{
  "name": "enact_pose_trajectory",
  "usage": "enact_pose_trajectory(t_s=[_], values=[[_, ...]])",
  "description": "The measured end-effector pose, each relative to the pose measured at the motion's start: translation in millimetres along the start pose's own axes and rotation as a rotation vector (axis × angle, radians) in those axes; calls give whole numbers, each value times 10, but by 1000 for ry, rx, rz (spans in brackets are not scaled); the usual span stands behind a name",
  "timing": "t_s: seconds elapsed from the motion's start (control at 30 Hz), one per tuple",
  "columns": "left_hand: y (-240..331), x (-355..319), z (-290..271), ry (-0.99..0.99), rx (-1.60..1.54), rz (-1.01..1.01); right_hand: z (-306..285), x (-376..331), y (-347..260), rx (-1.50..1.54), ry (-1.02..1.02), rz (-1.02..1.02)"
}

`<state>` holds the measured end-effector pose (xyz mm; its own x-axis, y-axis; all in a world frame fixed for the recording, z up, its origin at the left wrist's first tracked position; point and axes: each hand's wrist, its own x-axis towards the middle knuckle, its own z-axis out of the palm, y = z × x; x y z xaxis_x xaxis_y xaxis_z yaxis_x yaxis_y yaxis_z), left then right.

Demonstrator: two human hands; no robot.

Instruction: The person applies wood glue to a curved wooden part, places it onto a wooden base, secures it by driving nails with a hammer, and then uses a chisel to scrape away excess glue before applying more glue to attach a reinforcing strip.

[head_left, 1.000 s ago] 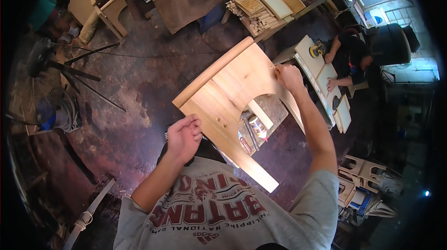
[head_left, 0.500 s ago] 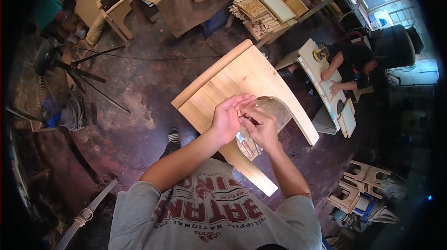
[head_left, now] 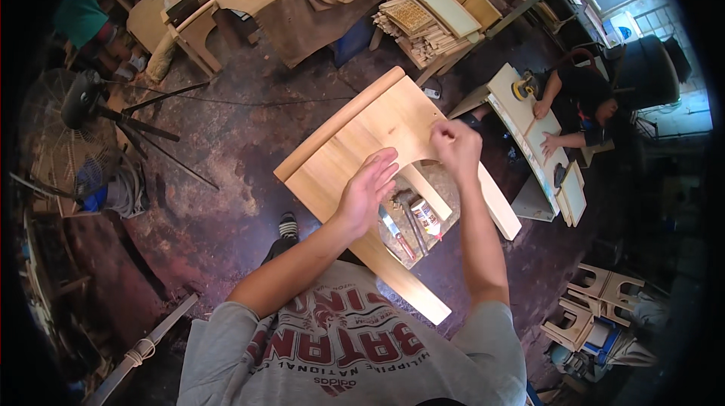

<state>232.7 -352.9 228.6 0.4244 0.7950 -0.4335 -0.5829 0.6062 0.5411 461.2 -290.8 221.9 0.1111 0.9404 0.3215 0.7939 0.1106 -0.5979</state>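
A pale wooden panel piece (head_left: 362, 128) with a rounded rail along one edge and a curved cutout between two legs lies before me. My left hand (head_left: 368, 188) hovers over its middle, fingers stretched out and slightly cupped; what lies in the palm, if anything, is hidden. My right hand (head_left: 458, 151) is closed in a pinch above the panel's right part, near a small hole (head_left: 434, 114). Its fingertips are turned away, so what they hold does not show. Through the cutout appear a white glue bottle (head_left: 427, 217) with a red tip and a chisel-like tool (head_left: 394, 231).
At right a co-worker's hands (head_left: 550, 143) rest on a board (head_left: 521, 115) beside a yellow sander (head_left: 522, 87). A standing fan (head_left: 81, 100) is at left. Behind stand a cloth-covered table (head_left: 302, 17) and stacked wood strips (head_left: 419, 32). Small wooden frames (head_left: 596, 293) lie lower right.
My right hand has left my left palm, where it pinched a small wooden peg, and moved right and away over the panel. The glue bottle has come into sight through the cutout.
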Motion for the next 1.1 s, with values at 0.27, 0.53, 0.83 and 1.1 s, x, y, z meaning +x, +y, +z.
enact_pose_trajectory(t_s=[0.27, 0.53, 0.83, 1.1], values=[[240, -806, -1001, -96, 353, 74, 199, 465, 586, -379, -160, -31], [88, -1463, -2121, 297, 236, 127, 223, 562, 582, -500, -247, -82], [35, -1525, -2357, 361, 162, 187, 317, 557, 649, -574, -273, -307], [78, -1510, -2442, 397, 149, 185, 396, 574, 715, -653, -285, -375]])
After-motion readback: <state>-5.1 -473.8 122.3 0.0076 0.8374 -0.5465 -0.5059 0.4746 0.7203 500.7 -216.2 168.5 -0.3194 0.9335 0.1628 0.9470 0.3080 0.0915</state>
